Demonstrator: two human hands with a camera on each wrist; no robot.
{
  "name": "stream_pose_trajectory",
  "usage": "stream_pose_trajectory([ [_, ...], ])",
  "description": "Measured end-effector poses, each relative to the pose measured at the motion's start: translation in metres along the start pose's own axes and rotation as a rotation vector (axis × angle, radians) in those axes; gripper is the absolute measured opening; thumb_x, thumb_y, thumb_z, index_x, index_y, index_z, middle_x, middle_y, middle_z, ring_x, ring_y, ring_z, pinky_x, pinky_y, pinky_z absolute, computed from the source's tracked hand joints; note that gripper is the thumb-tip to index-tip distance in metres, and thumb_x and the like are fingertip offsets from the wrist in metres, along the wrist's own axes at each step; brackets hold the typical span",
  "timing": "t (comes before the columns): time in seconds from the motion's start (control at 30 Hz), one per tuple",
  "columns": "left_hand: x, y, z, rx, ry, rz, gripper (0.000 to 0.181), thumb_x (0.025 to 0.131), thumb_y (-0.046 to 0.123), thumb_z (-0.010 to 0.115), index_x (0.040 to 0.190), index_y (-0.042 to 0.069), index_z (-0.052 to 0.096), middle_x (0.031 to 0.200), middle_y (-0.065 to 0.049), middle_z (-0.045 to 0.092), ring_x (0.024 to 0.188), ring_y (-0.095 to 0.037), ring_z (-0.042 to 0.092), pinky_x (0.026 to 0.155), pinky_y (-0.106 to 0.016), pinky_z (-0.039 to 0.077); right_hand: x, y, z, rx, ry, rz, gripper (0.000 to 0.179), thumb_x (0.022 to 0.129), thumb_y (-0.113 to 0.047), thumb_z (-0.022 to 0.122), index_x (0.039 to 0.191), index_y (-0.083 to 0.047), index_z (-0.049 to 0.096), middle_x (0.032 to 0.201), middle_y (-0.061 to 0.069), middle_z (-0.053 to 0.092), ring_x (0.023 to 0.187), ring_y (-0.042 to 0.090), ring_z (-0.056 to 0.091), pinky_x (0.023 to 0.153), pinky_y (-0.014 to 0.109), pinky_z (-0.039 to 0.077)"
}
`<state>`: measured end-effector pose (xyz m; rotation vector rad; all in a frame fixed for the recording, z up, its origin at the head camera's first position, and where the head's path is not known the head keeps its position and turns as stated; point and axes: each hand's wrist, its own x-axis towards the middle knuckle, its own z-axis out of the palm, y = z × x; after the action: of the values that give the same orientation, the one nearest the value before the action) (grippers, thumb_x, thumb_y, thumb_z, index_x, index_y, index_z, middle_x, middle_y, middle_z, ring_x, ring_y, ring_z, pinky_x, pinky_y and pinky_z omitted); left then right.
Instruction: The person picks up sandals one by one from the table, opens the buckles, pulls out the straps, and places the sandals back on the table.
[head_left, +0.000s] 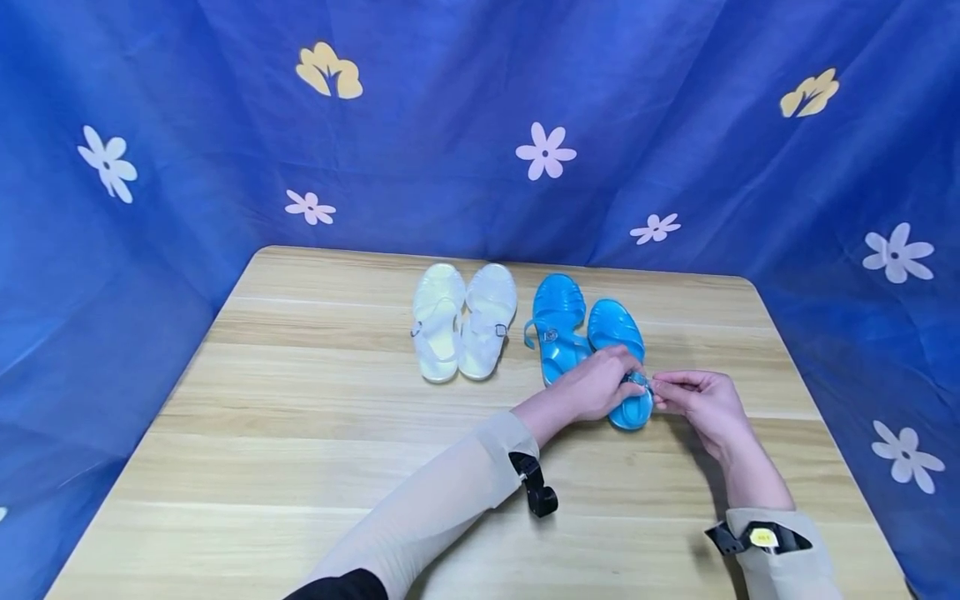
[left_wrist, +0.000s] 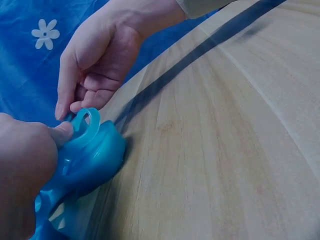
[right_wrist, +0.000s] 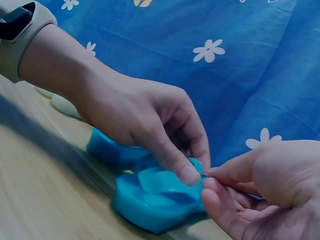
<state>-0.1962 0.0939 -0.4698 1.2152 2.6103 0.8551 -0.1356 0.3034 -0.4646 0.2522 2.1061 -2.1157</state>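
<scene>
Two blue jelly sandals lie side by side right of centre on the table. My left hand (head_left: 597, 385) reaches across the right blue sandal (head_left: 617, 323) and pinches its ankle strap (right_wrist: 162, 181) between thumb and fingers. From the other side my right hand (head_left: 701, 404) pinches the strap's end beside the buckle, with thumb and forefinger meeting there. In the left wrist view the strap (left_wrist: 91, 125) bends up in a loop over the heel. The buckle itself is mostly hidden by the fingers. Left of it, the other blue sandal (head_left: 558, 304) has its strap sticking out loose.
A pair of white sandals (head_left: 491, 287) stands to the left of the blue pair, toes toward the back edge. The wooden table (head_left: 300, 433) runs up to a blue curtain (head_left: 450, 125) with flower prints behind and at both sides.
</scene>
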Motion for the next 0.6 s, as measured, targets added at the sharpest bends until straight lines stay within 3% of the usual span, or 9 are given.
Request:
stream_pose_trajectory([
  [0.13,-0.0007,-0.0011,-0.0008,-0.012,0.011,-0.001,0.033,0.109,0.033,0.062,0.132,0.012,0.070,0.130,0.000,0.066,0.126,-0.012,0.058,0.107,-0.021,0.045,0.0001,0.0021,-0.0057,0.039,-0.036,-0.013,0.033,0.098,0.002,0.073,0.120,0.025,0.064,0.097,0.009,0.079,0.081,0.016,0.076,0.079,0.033,0.063],
  [0.27,-0.0015,-0.0006,-0.0021,-0.016,0.019,0.007,0.031,0.109,0.032,0.063,0.130,0.011,0.071,0.127,0.000,0.066,0.122,-0.012,0.058,0.105,-0.021,0.046,0.0022,0.0044,-0.0093,0.115,-0.065,0.017,0.020,0.099,0.006,0.070,0.115,0.018,0.071,0.097,0.010,0.079,0.081,0.015,0.075,0.079,0.030,0.063],
  [0.4,-0.0017,-0.0007,-0.0020,-0.019,0.027,0.011,0.030,0.108,0.031,0.064,0.129,0.011,0.071,0.125,0.001,0.066,0.120,-0.011,0.059,0.104,-0.020,0.047,0.0041,0.0057,-0.0073,0.158,-0.048,0.040,0.012,0.098,0.007,0.071,0.107,0.012,0.077,0.093,0.009,0.078,0.077,0.014,0.074,0.074,0.028,0.063],
  [0.6,-0.0003,-0.0012,-0.0014,-0.021,0.034,0.018,0.029,0.108,0.031,0.064,0.127,0.011,0.072,0.124,0.001,0.067,0.119,-0.011,0.059,0.102,-0.018,0.046,0.0063,0.0047,-0.0005,0.137,0.006,0.057,0.011,0.096,0.006,0.074,0.105,0.009,0.078,0.089,0.006,0.078,0.072,0.011,0.072,0.068,0.024,0.061],
])
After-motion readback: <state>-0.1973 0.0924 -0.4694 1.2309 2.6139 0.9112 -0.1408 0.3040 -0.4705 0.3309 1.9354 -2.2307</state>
